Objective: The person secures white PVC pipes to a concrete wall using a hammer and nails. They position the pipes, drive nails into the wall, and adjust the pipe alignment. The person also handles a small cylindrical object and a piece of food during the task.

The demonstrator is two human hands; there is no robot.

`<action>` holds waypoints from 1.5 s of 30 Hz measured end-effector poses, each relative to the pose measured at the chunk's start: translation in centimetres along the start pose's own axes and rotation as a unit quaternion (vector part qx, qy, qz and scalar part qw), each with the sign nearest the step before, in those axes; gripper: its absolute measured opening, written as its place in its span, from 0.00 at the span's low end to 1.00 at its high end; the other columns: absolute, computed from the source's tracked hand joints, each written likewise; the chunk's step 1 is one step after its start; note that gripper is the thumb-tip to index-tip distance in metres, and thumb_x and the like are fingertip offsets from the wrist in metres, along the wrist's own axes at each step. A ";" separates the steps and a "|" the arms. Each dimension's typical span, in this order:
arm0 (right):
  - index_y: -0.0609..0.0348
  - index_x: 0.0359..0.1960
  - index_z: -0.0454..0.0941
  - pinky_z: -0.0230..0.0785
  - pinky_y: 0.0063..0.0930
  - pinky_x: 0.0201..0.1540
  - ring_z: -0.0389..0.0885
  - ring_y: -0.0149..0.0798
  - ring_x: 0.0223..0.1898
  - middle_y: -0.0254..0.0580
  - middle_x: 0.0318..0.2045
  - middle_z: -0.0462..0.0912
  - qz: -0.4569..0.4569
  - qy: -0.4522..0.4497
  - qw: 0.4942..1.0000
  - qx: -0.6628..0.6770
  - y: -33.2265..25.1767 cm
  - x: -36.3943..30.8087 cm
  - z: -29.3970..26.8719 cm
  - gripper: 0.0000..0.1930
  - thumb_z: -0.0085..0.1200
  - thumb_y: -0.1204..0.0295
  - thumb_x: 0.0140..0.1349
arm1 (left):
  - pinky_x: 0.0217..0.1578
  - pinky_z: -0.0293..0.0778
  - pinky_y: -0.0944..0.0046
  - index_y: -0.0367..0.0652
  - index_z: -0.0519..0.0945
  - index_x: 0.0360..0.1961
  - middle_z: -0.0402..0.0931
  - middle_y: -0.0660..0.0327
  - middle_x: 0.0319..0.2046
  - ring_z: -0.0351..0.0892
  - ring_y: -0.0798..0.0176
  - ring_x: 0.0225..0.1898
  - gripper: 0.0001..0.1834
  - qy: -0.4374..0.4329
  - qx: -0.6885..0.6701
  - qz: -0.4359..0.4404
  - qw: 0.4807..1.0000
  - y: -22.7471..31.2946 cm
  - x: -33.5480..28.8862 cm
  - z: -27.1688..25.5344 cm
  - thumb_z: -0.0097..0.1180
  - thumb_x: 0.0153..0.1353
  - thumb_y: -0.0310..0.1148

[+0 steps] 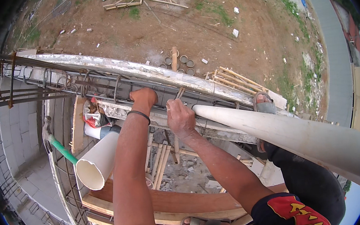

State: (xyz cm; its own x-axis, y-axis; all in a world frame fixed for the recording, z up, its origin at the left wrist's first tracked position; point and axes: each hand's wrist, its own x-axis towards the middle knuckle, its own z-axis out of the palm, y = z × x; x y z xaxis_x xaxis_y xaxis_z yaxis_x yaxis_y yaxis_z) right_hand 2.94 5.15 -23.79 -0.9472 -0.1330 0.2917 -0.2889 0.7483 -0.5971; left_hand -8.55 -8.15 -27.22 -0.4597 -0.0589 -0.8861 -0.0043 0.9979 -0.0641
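Observation:
Both arms reach forward over a narrow trough-like form (229,130) with steel reinforcing bars (119,84) running along it. My left hand (145,97) is closed at the trough, its fingers bent down among the bars; whatever it grips is hidden. My right hand (181,117) makes a fist over the near board, close to a short wooden stick (181,92) set across the trough. What lies inside that fist cannot be made out. Just right of it begins a long white pipe (285,129), widening toward the right edge. A shorter white pipe piece (100,161) with a jagged rim lies left of my left forearm.
A hammer (61,145) with a green handle rests at the left. My sandalled feet (265,104) stand on the trough edge and on a wooden beam (184,202). Below are bamboo poles (162,166) and rubble; the dirt ground (155,32) lies far down beyond the trough.

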 end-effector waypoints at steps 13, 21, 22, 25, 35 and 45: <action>0.58 0.41 0.72 0.69 0.43 0.25 0.77 0.51 0.24 0.45 0.29 0.74 -0.007 0.008 1.000 -0.005 0.1 0.1 -0.2 0.10 0.53 0.76 0.57 | 0.54 0.68 0.49 0.47 0.83 0.49 0.78 0.56 0.55 0.76 0.53 0.58 0.19 0.089 0.063 0.059 0.992 0.3 -3.0 0.1 0.48 0.59 0.36; 0.58 0.40 0.72 0.70 0.42 0.24 0.77 0.50 0.23 0.45 0.28 0.73 -0.006 -0.004 1.000 0.011 -0.2 0.1 -0.2 0.09 0.53 0.75 0.58 | 0.52 0.74 0.51 0.42 0.85 0.43 0.81 0.49 0.45 0.79 0.46 0.52 0.16 0.127 -0.057 0.110 0.984 -1.8 0.3 2.1 0.53 0.57 0.35; 0.58 0.40 0.72 0.70 0.42 0.24 0.77 0.50 0.23 0.45 0.28 0.73 -0.005 0.001 1.000 0.011 -0.2 0.1 -0.1 0.08 0.53 0.75 0.59 | 0.51 0.75 0.51 0.42 0.85 0.41 0.81 0.48 0.44 0.79 0.45 0.50 0.15 0.145 -0.056 0.110 0.982 -1.9 0.0 2.2 0.53 0.57 0.35; 0.58 0.40 0.72 0.70 0.41 0.24 0.77 0.50 0.22 0.45 0.28 0.73 0.000 0.010 1.000 0.006 0.2 0.0 0.1 0.08 0.53 0.75 0.59 | 0.49 0.74 0.47 0.43 0.86 0.33 0.82 0.44 0.37 0.81 0.42 0.43 0.14 0.216 -0.089 0.127 0.964 -1.5 -1.9 2.2 0.52 0.57 0.38; 0.60 0.40 0.73 0.71 0.36 0.23 0.77 0.44 0.21 0.43 0.27 0.73 -0.020 0.000 1.000 -0.012 -0.1 0.2 -0.2 0.10 0.56 0.75 0.56 | 0.56 0.60 0.41 0.51 0.85 0.38 0.84 0.53 0.35 0.82 0.49 0.42 0.16 0.292 -0.069 0.142 0.943 -2.6 -5.5 2.5 0.50 0.64 0.46; 0.60 0.40 0.73 0.71 0.35 0.23 0.77 0.44 0.20 0.43 0.28 0.74 -0.023 -0.002 1.000 -0.018 0.0 0.2 -0.2 0.11 0.56 0.76 0.55 | 0.62 0.52 0.38 0.53 0.79 0.55 0.80 0.55 0.50 0.77 0.50 0.55 0.26 0.172 -0.130 0.177 0.960 -4.1 -7.5 1.0 0.57 0.58 0.51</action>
State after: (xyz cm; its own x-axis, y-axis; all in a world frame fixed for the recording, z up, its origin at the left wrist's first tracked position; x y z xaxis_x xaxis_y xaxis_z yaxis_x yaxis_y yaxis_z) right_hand 2.78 5.27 -23.54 -0.9334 -0.1701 0.3159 -0.3273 0.7643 -0.5556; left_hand -4.20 -11.86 -20.73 -0.7387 0.2529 -0.6248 0.0049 0.9289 0.3703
